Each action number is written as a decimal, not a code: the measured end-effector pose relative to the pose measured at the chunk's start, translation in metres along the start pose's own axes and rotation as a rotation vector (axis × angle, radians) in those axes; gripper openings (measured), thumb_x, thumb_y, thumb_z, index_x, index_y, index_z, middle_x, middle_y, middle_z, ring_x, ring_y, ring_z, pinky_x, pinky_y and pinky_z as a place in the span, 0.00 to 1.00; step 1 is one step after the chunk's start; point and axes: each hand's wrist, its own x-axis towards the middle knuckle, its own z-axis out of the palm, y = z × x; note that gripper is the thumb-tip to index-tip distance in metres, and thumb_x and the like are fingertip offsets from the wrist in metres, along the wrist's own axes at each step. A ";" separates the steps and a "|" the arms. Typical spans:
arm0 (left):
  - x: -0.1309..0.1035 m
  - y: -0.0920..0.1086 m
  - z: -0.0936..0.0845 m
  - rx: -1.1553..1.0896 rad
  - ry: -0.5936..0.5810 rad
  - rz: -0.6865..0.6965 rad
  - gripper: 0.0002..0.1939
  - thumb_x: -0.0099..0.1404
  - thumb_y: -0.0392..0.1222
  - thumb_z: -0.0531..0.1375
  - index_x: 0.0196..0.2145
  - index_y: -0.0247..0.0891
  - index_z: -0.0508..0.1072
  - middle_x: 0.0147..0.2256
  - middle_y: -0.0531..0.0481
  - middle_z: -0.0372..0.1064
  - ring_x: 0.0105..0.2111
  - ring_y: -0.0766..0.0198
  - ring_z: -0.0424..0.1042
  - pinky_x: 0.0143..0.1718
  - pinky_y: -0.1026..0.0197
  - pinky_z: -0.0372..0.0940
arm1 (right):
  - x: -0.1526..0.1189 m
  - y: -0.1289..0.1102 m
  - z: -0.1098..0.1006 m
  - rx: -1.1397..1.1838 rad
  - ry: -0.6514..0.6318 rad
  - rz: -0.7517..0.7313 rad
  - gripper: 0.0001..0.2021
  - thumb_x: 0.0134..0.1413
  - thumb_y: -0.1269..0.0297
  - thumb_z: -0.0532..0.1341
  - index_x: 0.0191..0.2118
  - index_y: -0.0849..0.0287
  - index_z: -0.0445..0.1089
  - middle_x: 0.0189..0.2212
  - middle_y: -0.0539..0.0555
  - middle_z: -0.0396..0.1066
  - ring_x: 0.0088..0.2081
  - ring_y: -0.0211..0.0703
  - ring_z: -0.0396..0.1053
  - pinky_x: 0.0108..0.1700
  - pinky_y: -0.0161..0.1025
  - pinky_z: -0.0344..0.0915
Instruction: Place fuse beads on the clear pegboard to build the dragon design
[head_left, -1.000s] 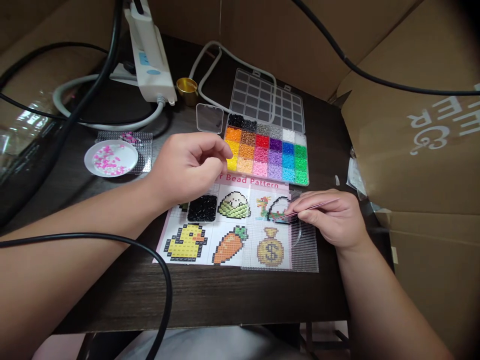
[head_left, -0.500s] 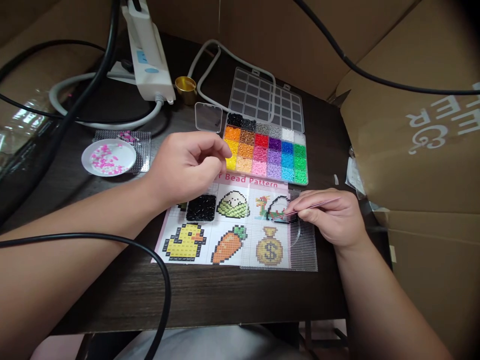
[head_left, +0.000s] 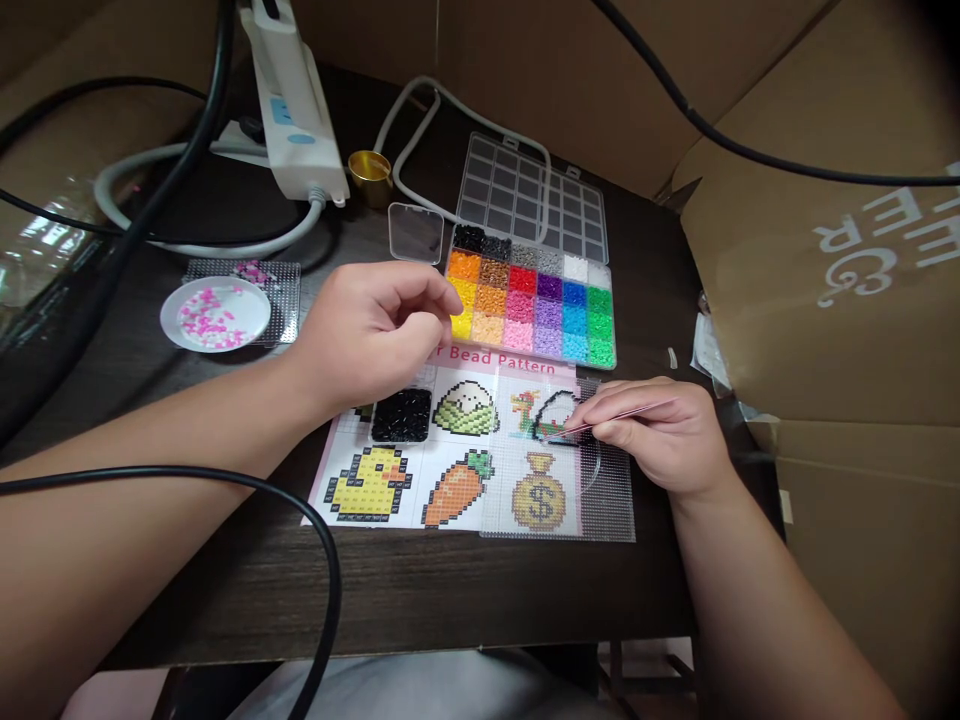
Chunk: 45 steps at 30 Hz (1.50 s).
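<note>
My right hand [head_left: 656, 430] is closed around pink tweezers [head_left: 637, 411], whose tips touch a clear pegboard [head_left: 607, 500] near an outline of black beads [head_left: 541, 412]. The pegboard lies over the right part of a printed bead pattern sheet [head_left: 410, 510]. My left hand [head_left: 386, 330] hovers above the sheet's upper edge, fingers curled in; whether they hold anything is too small to tell. Just below it sits a small clear box of black beads [head_left: 402, 415]. Behind the sheet is a sectioned box of coloured beads [head_left: 525, 310] with its clear lid [head_left: 532, 195] raised.
At the left, a white dish [head_left: 216, 315] of pink and white beads rests on another pegboard [head_left: 283, 290]. Farther back are a power strip [head_left: 296, 130], a gold cup [head_left: 370, 178] and a small clear lid [head_left: 416, 234]. Black cables [head_left: 330, 560] cross the view; cardboard [head_left: 817, 300] stands at the right.
My right hand and the tweezers have shifted very slightly to the left. My left hand has kept its place and curled pose.
</note>
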 end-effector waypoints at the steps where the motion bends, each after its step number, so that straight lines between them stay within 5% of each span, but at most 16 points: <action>1: 0.000 0.000 0.000 0.002 0.001 0.004 0.09 0.53 0.36 0.56 0.29 0.43 0.76 0.24 0.52 0.74 0.24 0.57 0.72 0.31 0.50 0.71 | 0.000 0.000 0.000 -0.004 0.001 0.000 0.06 0.53 0.71 0.71 0.34 0.52 0.83 0.30 0.52 0.83 0.30 0.42 0.81 0.33 0.35 0.78; 45: 0.001 0.005 0.000 -0.061 -0.011 -0.025 0.09 0.52 0.33 0.57 0.28 0.44 0.75 0.24 0.54 0.74 0.25 0.58 0.73 0.29 0.52 0.70 | -0.005 0.014 -0.007 0.138 0.141 0.152 0.05 0.57 0.60 0.70 0.34 0.55 0.81 0.32 0.54 0.80 0.35 0.44 0.78 0.36 0.40 0.77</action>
